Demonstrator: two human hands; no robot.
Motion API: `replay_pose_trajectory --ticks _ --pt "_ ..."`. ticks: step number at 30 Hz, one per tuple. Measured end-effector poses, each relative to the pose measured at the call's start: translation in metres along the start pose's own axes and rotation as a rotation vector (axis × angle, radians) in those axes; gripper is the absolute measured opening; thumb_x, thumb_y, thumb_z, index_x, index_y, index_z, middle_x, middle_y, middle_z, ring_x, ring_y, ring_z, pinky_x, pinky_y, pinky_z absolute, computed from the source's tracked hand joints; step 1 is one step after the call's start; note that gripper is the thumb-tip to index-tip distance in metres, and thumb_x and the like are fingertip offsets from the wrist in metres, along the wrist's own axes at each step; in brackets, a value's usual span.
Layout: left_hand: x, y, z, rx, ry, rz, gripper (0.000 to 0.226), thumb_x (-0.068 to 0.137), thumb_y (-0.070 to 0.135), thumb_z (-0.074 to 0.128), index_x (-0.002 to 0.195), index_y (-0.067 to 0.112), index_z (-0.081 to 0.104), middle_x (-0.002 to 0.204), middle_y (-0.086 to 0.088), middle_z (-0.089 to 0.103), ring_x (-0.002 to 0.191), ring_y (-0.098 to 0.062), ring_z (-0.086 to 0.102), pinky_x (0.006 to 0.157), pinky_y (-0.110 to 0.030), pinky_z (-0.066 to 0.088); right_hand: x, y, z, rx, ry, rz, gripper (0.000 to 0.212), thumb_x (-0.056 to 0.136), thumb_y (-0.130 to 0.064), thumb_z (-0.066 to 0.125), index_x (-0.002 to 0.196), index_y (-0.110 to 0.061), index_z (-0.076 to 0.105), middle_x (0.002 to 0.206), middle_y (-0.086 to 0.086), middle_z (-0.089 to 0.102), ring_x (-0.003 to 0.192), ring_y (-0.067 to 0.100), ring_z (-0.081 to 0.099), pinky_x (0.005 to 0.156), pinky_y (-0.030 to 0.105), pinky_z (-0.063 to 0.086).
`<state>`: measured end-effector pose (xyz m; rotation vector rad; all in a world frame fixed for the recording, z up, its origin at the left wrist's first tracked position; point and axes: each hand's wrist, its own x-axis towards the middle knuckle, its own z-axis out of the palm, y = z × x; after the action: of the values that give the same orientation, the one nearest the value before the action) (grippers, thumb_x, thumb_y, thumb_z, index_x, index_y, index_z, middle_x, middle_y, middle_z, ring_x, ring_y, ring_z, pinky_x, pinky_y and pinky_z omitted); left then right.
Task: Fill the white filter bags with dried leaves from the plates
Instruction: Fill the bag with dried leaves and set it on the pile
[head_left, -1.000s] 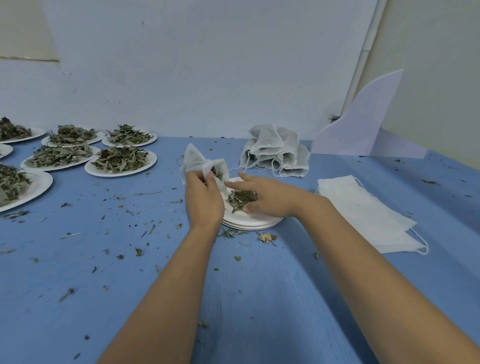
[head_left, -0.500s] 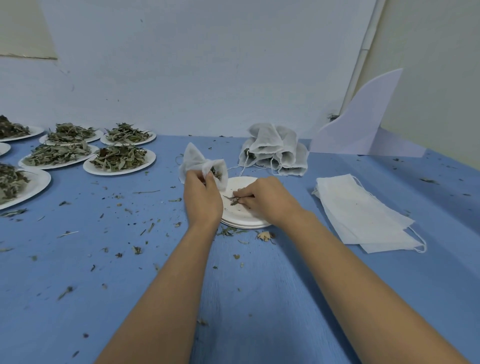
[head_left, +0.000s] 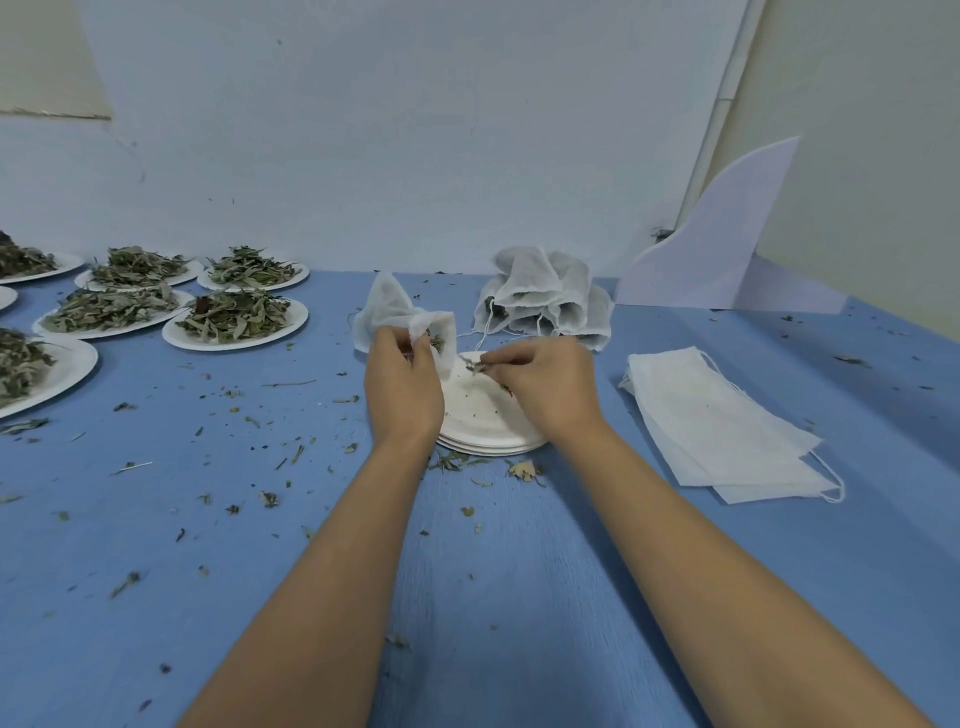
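Leaf heap of 1 s ago gone from top plate (head_left: 475, 421); only crumbs remain; right grip (head_left: 550, 384) pinches last scraps (head_left: 475, 367) above it; left grip (head_left: 402, 387) pinches filter bag (head_left: 387, 306) mouth open just beside, middle of worktop (head_left: 156, 545); plate looks finished; full plates (head_left: 236, 319) wait near left edge.

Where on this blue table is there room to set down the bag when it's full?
Widest bare patch, only leaf crumbs: between the nearest leaf plate and your left hand. Another lies right of the flat empty bags, before the white sheet. Crowded: around the stacked empty plates, with the filled bags just behind.
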<state>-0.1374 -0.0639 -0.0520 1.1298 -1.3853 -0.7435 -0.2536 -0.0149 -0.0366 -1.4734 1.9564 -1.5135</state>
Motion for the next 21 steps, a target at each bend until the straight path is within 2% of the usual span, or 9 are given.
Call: replay_pose_trajectory --ticks 2,4,6,8,10,16,17,19,21 --pt "0.000 0.002 0.000 0.011 -0.015 0.026 0.012 0.099 0.024 0.046 0.096 0.014 0.053 0.088 0.005 0.056 0.075 -0.007 0.050 0.056 -0.009 0.034 0.001 -0.003 -0.007 0.293 0.006 0.140 0.018 0.074 -0.003 0.075 0.082 -0.019 0.077 0.084 0.002 0.075 0.074 0.006 0.065 0.077 0.016 0.051" --pt "-0.001 0.005 0.001 0.023 -0.032 0.061 0.011 0.098 0.022 0.049 0.094 0.014 0.056 0.090 0.004 0.058 0.078 -0.008 0.050 0.059 -0.010 0.033 0.001 -0.006 -0.010 0.491 -0.044 0.229 0.018 0.073 -0.001 0.077 0.082 -0.017 0.076 0.085 0.004 0.075 0.083 0.015 0.069 0.082 0.024 0.054" --pt "-0.004 0.010 0.002 0.005 -0.063 0.091 0.009 0.096 0.021 0.052 0.091 0.015 0.057 0.085 0.007 0.057 0.072 -0.003 0.050 0.060 -0.007 0.036 0.001 -0.009 -0.010 0.583 -0.089 0.253 0.018 0.073 0.003 0.076 0.083 -0.012 0.075 0.081 0.004 0.074 0.078 0.014 0.070 0.078 0.022 0.056" --pt "-0.006 0.016 0.005 -0.078 -0.106 0.087 0.012 0.095 0.020 0.054 0.084 0.018 0.056 0.078 0.011 0.056 0.067 0.005 0.051 0.060 -0.004 0.037 0.001 -0.010 -0.008 0.589 -0.097 0.251 0.019 0.073 0.005 0.075 0.084 -0.010 0.075 0.077 0.003 0.073 0.071 0.011 0.068 0.074 0.019 0.056" --pt "-0.008 0.021 0.006 -0.188 -0.154 0.070 0.018 0.093 0.015 0.055 0.076 0.020 0.055 0.070 0.011 0.055 0.060 0.006 0.049 0.057 -0.006 0.037 0.002 -0.009 -0.006 0.543 -0.072 0.252 0.019 0.073 0.004 0.075 0.083 -0.013 0.075 0.079 0.004 0.073 0.075 0.013 0.068 0.079 0.023 0.056" --pt "-0.012 0.026 0.007 -0.301 -0.418 0.058 0.022 0.088 0.000 0.053 0.072 0.015 0.052 0.072 -0.001 0.053 0.074 -0.015 0.049 0.071 -0.028 0.042 0.007 -0.004 -0.004 0.412 0.035 0.288 0.018 0.072 -0.003 0.075 0.084 -0.017 0.077 0.086 0.008 0.074 0.087 0.023 0.069 0.091 0.041 0.053" --pt "-0.014 0.026 0.008 -0.268 -0.476 0.071 0.021 0.087 0.001 0.054 0.072 0.016 0.052 0.073 0.000 0.053 0.074 -0.013 0.049 0.072 -0.028 0.041 0.008 -0.004 -0.004 0.402 0.055 0.306 0.018 0.072 -0.004 0.074 0.085 -0.017 0.077 0.087 0.008 0.074 0.088 0.024 0.069 0.091 0.043 0.053" --pt "-0.019 0.026 0.009 -0.166 -0.591 0.125 0.020 0.085 0.003 0.056 0.076 0.019 0.049 0.075 0.007 0.051 0.068 -0.002 0.047 0.067 -0.016 0.039 0.009 -0.003 -0.005 0.429 0.081 0.356 0.019 0.072 -0.004 0.072 0.086 -0.016 0.077 0.087 0.009 0.074 0.091 0.027 0.069 0.090 0.044 0.054" --pt "-0.022 0.026 0.012 -0.099 -0.663 0.168 0.025 0.080 0.004 0.061 0.080 0.025 0.047 0.078 0.012 0.051 0.064 0.009 0.047 0.060 -0.006 0.036 0.009 -0.002 -0.007 0.496 0.112 0.404 0.017 0.073 -0.003 0.072 0.081 -0.017 0.077 0.084 0.008 0.074 0.084 0.024 0.070 0.086 0.039 0.056"
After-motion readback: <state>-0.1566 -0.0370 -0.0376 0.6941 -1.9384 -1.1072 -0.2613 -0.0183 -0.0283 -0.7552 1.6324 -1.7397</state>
